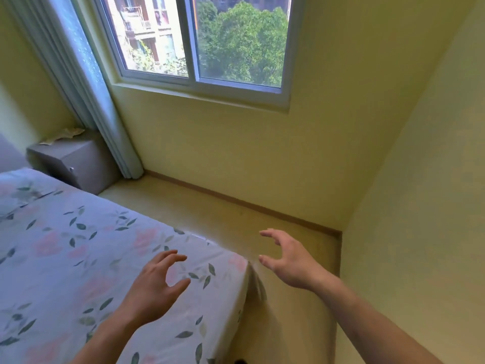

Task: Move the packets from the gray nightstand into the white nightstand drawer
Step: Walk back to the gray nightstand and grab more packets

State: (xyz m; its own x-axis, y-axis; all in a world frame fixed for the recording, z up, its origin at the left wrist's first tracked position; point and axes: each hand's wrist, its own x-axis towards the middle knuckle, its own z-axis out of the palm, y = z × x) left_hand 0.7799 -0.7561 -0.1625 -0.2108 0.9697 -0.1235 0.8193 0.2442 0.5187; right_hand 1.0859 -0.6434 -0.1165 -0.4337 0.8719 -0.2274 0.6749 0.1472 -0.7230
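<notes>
**Desk:** What does the head view show of the hands?

**Photographer:** Both bare forearms reach forward from the bottom edge. The left hand (pixel 157 282) hangs palm down above the floral-printed pale blue bedsheet (pixel 78 258), fingers spread and loosely bent, thumb held out to the side, nothing in it. The right hand (pixel 288 261) is out past the bed's corner, over the tan floor strip (pixel 223 214), turned with the thumb lowermost, fingers fanned and slightly hooked, also holding nothing. Neither hand touches any surface that I can make out.

**Desk:** And the packets?

**Photographer:** Far ahead and to the left of the left hand, well apart from both hands, sits the boxy gray nightstand (pixel 76 164) with a small pale knob on its front. On its top lie flat, crumpled beige packets (pixel 65 135); they are too small and blurred to count.

**Desk:** What else surrounds it?

**Photographer:** A pale blue-gray pleated curtain (pixel 86 82) hangs just beside the gray nightstand, on the side nearer the right hand. Beyond both hands, above the yellow wall (pixel 262 158), a white-framed sliding window (pixel 199 48) shows green trees and a building outside.
</notes>
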